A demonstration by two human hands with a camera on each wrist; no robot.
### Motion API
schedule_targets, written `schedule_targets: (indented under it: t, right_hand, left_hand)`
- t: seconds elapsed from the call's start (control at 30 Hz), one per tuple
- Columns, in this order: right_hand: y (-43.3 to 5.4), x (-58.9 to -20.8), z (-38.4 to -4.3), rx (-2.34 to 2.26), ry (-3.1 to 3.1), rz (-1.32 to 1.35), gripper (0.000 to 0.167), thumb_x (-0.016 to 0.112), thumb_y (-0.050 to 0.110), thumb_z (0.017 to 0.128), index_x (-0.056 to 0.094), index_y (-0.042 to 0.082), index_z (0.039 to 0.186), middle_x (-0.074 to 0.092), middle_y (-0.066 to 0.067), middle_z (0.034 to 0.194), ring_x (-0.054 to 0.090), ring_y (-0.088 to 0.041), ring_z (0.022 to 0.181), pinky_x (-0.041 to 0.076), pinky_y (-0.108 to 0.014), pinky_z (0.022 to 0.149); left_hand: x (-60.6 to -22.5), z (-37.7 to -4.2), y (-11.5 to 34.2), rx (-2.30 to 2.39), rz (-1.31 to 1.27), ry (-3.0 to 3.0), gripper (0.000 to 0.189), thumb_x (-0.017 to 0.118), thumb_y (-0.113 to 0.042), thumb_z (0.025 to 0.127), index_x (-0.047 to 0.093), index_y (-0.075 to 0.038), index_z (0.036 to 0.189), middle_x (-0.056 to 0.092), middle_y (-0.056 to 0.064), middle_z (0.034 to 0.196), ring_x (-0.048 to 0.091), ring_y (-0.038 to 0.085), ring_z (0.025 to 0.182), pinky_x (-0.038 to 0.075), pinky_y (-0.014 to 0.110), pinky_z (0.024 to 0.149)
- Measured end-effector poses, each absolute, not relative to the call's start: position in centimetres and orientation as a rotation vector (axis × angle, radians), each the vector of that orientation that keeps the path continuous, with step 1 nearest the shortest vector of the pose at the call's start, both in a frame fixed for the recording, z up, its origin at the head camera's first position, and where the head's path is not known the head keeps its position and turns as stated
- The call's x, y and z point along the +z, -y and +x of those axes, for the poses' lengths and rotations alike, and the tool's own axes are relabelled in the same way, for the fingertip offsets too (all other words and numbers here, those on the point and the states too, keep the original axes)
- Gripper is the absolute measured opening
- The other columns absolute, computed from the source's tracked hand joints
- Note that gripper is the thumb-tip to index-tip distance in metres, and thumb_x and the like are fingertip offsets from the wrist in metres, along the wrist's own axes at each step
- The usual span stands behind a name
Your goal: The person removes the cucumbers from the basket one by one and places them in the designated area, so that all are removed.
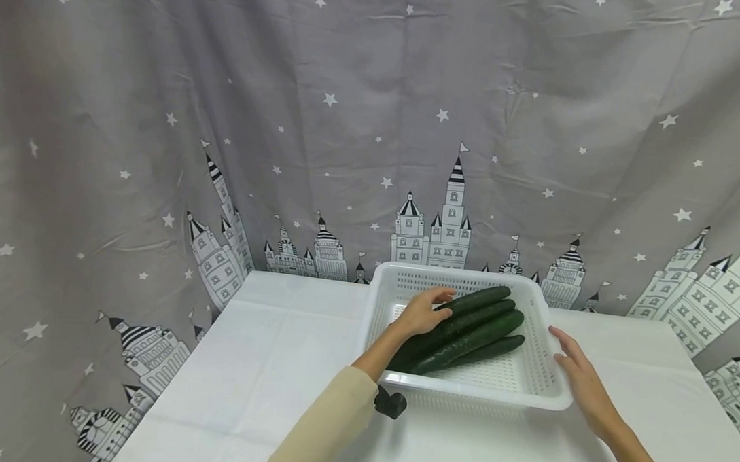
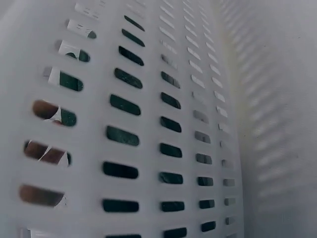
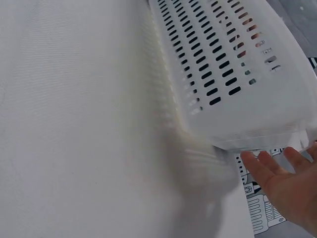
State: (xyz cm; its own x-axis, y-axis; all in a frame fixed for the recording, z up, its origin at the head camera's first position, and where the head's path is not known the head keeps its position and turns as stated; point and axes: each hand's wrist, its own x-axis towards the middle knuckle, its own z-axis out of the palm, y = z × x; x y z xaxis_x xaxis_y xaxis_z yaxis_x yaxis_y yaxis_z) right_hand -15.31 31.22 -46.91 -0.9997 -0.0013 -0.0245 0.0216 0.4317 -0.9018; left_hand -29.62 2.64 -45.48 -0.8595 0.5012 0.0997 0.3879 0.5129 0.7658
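Note:
Several long dark green cucumbers (image 1: 473,336) lie side by side, slanted, in a white perforated plastic basket (image 1: 554,394). My left hand (image 1: 422,316) reaches over the near rim and rests at the farthest cucumber, its fingers loosely bent and the thumb on the near side. The left wrist view faces the slotted basket wall (image 2: 148,158), with cucumber green and bits of fingers showing through the slots. My right hand (image 1: 581,381) is beside the basket's right end, fingers extended, fingertips (image 3: 246,156) close to the basket's end in the right wrist view.
The basket stands on a white-covered table (image 1: 293,337) near its back edge. Behind hangs a grey curtain (image 1: 348,142) printed with stars and castles. A small black device (image 1: 390,402) sits below the left wrist, in front of the basket.

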Motion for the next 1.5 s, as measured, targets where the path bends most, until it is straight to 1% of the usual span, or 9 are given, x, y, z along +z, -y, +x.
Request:
schedule_targets:
  t: [0.3,0.37,0.43,0.57,0.7,0.8,1.03,1.13,1.5]
  right_hand:
    - [-31.2,-48.0,-15.4,-1.913,-2.482,-0.006,0.056,0.022,0.019,0.109,0.003,0.003,0.159,-0.013,-0.022,0.163,-0.011,-0.046,0.146,0.008,-0.069,0.109]
    - [-31.1,-48.0,-15.5,-1.923,-2.464,-0.010,0.056,0.022,0.020,0.109,0.002,0.004,0.159,-0.013,-0.023,0.163,-0.009,-0.048,0.146,0.016,-0.063,0.112]
    - [-31.1,-48.0,-15.5,-1.932,-2.453,-0.016,0.056,0.022,0.021,0.110,0.003,0.005,0.160,-0.010,-0.023,0.163,-0.003,-0.049,0.146,0.029,-0.044,0.113]
    - [-31.0,-47.7,-15.5,-1.929,-2.471,-0.048,0.055,0.022,0.021,0.110,0.004,0.005,0.159,-0.003,-0.027,0.162,0.014,-0.053,0.142,0.042,-0.014,0.085]
    - [-31.0,-47.6,-15.6,-1.925,-2.478,-0.055,0.055,0.022,0.020,0.109,0.004,0.004,0.159,-0.001,-0.028,0.161,0.017,-0.053,0.141,0.044,-0.015,0.083]
    - [-31.0,-47.6,-15.6,-1.919,-2.483,-0.048,0.055,0.021,0.018,0.109,0.004,0.005,0.159,-0.002,-0.029,0.161,0.017,-0.054,0.141,0.045,-0.016,0.083]
    - [-31.0,-47.8,-15.6,-1.951,-2.465,-0.065,0.055,0.021,0.018,0.109,0.004,0.004,0.158,-0.001,-0.029,0.161,0.021,-0.053,0.140,0.048,-0.018,0.082]
    - [-30.9,-47.8,-15.7,-1.942,-2.474,-0.067,0.055,0.021,0.018,0.108,0.004,0.003,0.158,-0.001,-0.029,0.161,0.021,-0.054,0.139,0.048,-0.018,0.082]
    - [-30.9,-47.6,-15.5,-1.907,-2.488,-0.052,0.055,0.021,0.018,0.108,0.003,0.002,0.158,-0.002,-0.029,0.161,0.013,-0.056,0.142,0.044,-0.014,0.083]
  left_hand:
    - [-46.1,-30.7,-3.4,1.161,0.751,-2.606,0.043,0.065,-0.010,0.097,0.059,-0.013,0.139,0.060,0.011,0.135,0.058,0.029,0.120,0.048,0.040,0.097]
    - [-46.2,-30.8,-3.3,1.138,0.742,-2.612,0.043,0.066,-0.010,0.095,0.061,-0.014,0.138,0.060,0.012,0.135,0.058,0.030,0.121,0.048,0.041,0.097]
    - [-46.3,-31.0,-3.3,1.138,0.726,-2.612,0.043,0.068,-0.009,0.094,0.062,-0.015,0.137,0.061,0.012,0.134,0.058,0.030,0.122,0.048,0.042,0.097]
    - [-46.4,-31.3,-3.1,1.162,0.722,-2.619,0.042,0.069,-0.009,0.093,0.064,-0.016,0.134,0.063,0.012,0.131,0.059,0.027,0.120,0.048,0.042,0.096]
    - [-46.2,-31.4,-3.0,1.220,0.773,-2.626,0.042,0.067,-0.008,0.093,0.065,-0.013,0.134,0.064,0.014,0.129,0.064,0.019,0.090,0.051,0.033,0.080]
    - [-45.8,-31.3,-3.0,1.274,0.811,-2.608,0.042,0.063,-0.009,0.094,0.063,-0.012,0.136,0.062,0.016,0.131,0.048,0.013,0.060,0.044,0.028,0.063]
    - [-43.4,-31.2,-2.4,1.456,0.870,-2.599,0.042,0.061,-0.009,0.096,0.061,-0.010,0.138,0.067,0.014,0.117,0.057,0.015,0.079,0.043,0.026,0.064]
    - [-41.8,-31.2,-1.3,1.557,0.875,-2.591,0.043,0.060,-0.008,0.096,0.059,-0.008,0.139,0.068,0.015,0.110,0.057,0.019,0.075,0.044,0.027,0.063]
    - [-37.3,-30.0,5.4,1.816,0.709,-2.545,0.047,0.058,-0.005,0.098,0.051,-0.007,0.144,0.062,0.020,0.124,0.060,0.026,0.092,0.047,0.036,0.075]
